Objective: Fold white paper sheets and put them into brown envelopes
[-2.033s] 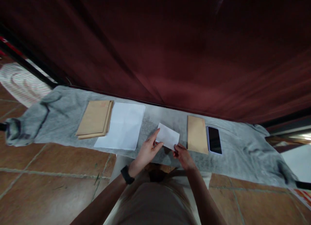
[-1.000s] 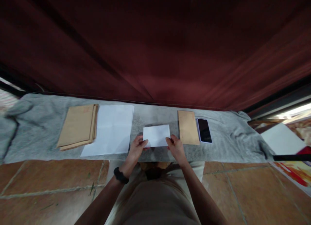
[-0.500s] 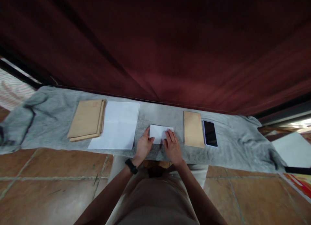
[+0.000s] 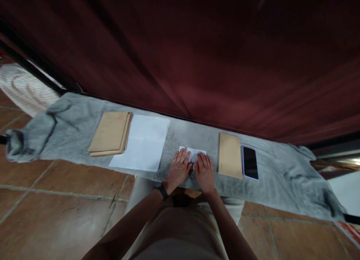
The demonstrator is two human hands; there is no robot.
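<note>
A small folded sheet of white paper (image 4: 193,155) lies in front of me on the grey cloth. My left hand (image 4: 180,168) rests flat over its left part, with the fingers stretched out. On the paper's right part lies my right hand (image 4: 204,174), its fingers extended too. Both palms face down, and they cover much of the paper's near side. Left of my hands are larger white sheets (image 4: 146,142). To the right lies a single brown envelope (image 4: 230,155).
A stack of brown envelopes (image 4: 109,132) overlaps the white sheets' left edge. Right of the single envelope lies a phone (image 4: 250,162) with a dark screen. Grey cloth (image 4: 284,177) covers the narrow table. A dark red curtain (image 4: 191,65) hangs behind it.
My left hand has moved from the paper's left edge to lie flat on top of it. My right hand has flattened on the right part. The view has tilted and shifted slightly.
</note>
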